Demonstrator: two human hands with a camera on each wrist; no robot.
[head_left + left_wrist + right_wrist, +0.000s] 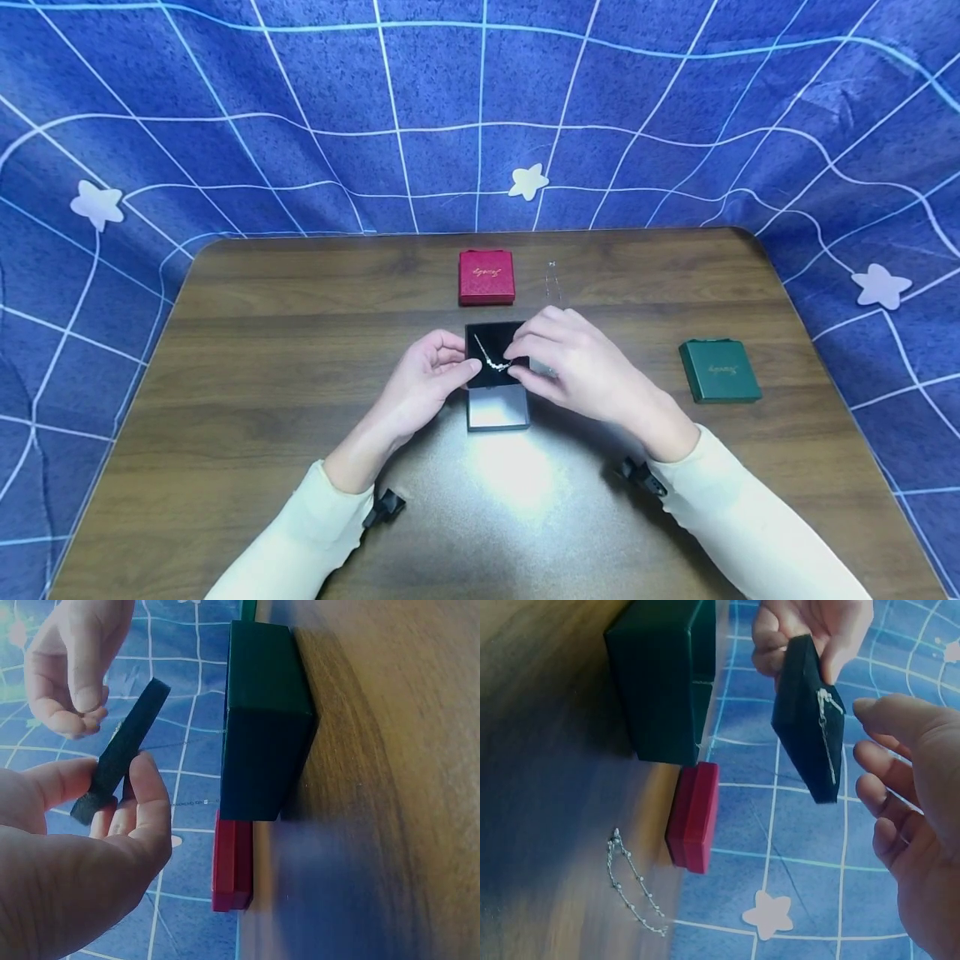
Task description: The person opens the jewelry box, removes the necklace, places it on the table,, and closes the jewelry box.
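A thin black pad (489, 381) is pinched by its edge between my left thumb and fingers (431, 375); in the left wrist view the pad (131, 746) tilts above an open dark green box (266, 682). Across the pad lies a silver chain with clear stones (491, 362), its links hanging along the face in the right wrist view (826, 735). My right hand (573, 362) is close by the pad's right side, fingers loosely bent. In the right wrist view its thumb and fingertips stand apart, near the stones, with nothing between them.
Behind the open box sits a closed red jewelry box (486, 277). A second silver chain, with small beads (626, 885), lies on the wooden table (300, 333) beside it. Farther right stands a closed green box (722, 371). Blue patterned cloth (435, 92) surrounds the table.
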